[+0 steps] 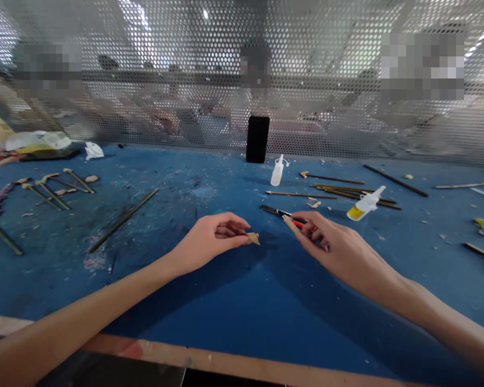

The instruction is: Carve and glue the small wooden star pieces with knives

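Note:
My left hand is closed in a pinch on a small tan piece, which pokes out past its fingertips near the middle of the blue table. To its right, my right hand has its fingers wrapped round a red-and-black tool, perhaps a cutter. The tool's dark end points up and left. A tan strip also shows at the right fingertips. The two hands are apart. A white glue bottle with a yellow label lies tilted just beyond my right hand.
Another glue bottle stands before a black phone propped against a perforated metal screen. Thin dark sticks lie at the right, a longer one at the left, beside several sticks with tan tips.

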A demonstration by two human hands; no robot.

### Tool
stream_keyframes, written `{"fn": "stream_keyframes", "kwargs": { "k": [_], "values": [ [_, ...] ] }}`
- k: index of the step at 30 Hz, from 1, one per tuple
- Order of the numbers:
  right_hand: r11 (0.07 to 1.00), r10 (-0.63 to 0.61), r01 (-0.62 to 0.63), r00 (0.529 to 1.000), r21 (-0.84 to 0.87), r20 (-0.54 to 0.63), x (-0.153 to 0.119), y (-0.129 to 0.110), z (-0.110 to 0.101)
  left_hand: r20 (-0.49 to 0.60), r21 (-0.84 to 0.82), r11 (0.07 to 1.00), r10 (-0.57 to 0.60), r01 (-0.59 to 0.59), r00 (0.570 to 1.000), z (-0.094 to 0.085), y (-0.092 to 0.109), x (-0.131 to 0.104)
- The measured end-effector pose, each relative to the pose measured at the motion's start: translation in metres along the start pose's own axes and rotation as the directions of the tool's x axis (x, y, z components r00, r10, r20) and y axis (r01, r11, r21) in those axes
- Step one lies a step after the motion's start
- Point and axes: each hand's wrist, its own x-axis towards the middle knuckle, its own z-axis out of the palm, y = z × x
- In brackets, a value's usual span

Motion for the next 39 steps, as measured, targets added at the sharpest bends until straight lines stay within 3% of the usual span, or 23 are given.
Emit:
{"fn": "stream_keyframes", "kwargs": {
  "k": [3,9,15,19,25,29,32,36,39],
  "values": [
    [0.963,0.112,-0.106,0.994,0.249,-0.011,0.006,0.002,0.005,0.032,-0.062,0.998,-0.016,0.018,0.999,0.002,0.003,0.000],
    [0.877,0.199,-0.178,0.980,0.445,0.001,0.009,-0.003,0.017,0.011,-0.033,0.999,-0.011,0.012,1.000,0.006,0.015,0.004],
    [0.839,0.249,-0.223,0.968,0.497,0.014,0.006,-0.002,0.022,-0.044,0.241,0.969,0.063,-0.051,0.997,0.012,0.015,0.013],
    [0.879,0.235,-0.223,0.972,0.421,0.023,0.002,-0.007,0.016,-0.069,0.336,0.941,0.061,-0.034,0.996,0.013,0.005,0.015],
    [0.976,0.120,-0.109,0.992,0.189,-0.049,-0.005,-0.013,0.015,-0.060,0.384,0.923,0.062,-0.034,0.996,0.013,0.002,0.014],
    [0.987,0.111,-0.105,0.993,0.123,-0.049,-0.006,-0.009,0.021,-0.047,0.459,0.883,0.138,-0.102,0.989,0.013,0.001,0.013],
    [0.990,0.080,-0.075,0.996,0.119,-0.039,-0.006,-0.009,0.024,0.005,0.543,0.804,0.287,-0.244,0.958,0.011,-0.003,0.014],
    [0.997,0.034,-0.031,0.999,0.075,-0.030,-0.010,-0.009,0.027,0.171,0.636,0.605,0.496,-0.480,0.852,0.008,-0.008,0.012],
    [1.000,-0.015,0.017,0.998,0.017,-0.067,-0.012,-0.009,0.029,0.276,0.688,0.459,0.551,-0.562,0.788,0.007,-0.007,0.008]
  ]
}}
